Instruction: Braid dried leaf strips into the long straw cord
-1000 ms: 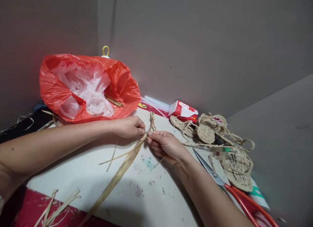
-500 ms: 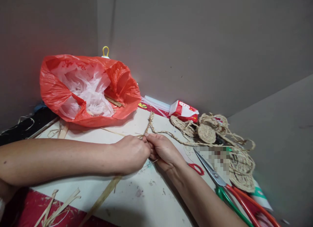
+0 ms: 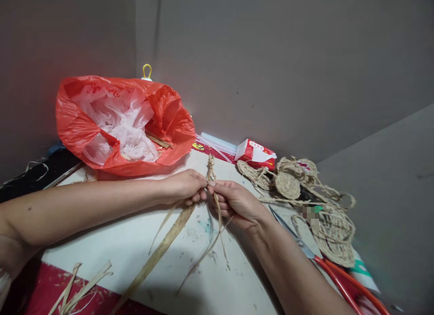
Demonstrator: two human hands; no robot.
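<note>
Both hands meet over the white table (image 3: 244,281), with the braid (image 3: 210,169) between them. The left hand (image 3: 186,187) pinches its lower end between fingertips; the right hand (image 3: 235,202) pinches the same spot, thumb on top. The exact crossing of fibres under the fingertips is covered, so which strand each hand grips I cannot tell. Thin strands (image 3: 219,220) hang below the right thumb, their tips thin and hard to follow against the table. A broad strip (image 3: 169,242) runs down from beneath the left hand, its upper end hidden there and its lower end cut off by the bottom edge.

Right of the hands, a cord (image 3: 280,201) leads to the woven pieces (image 3: 334,229); whether it joins the braid is hidden behind the right hand. A pixelated patch masks something among the pieces. The scissors (image 3: 307,249) lie beside the right forearm, their red handles cut off below. Behind stands the tissue pack (image 3: 256,153). At left, the red bag (image 3: 73,125) holds a crumpled white bag (image 3: 130,132) that hides much of its inside. Loose strips (image 3: 83,290) are cropped at the bottom.
</note>
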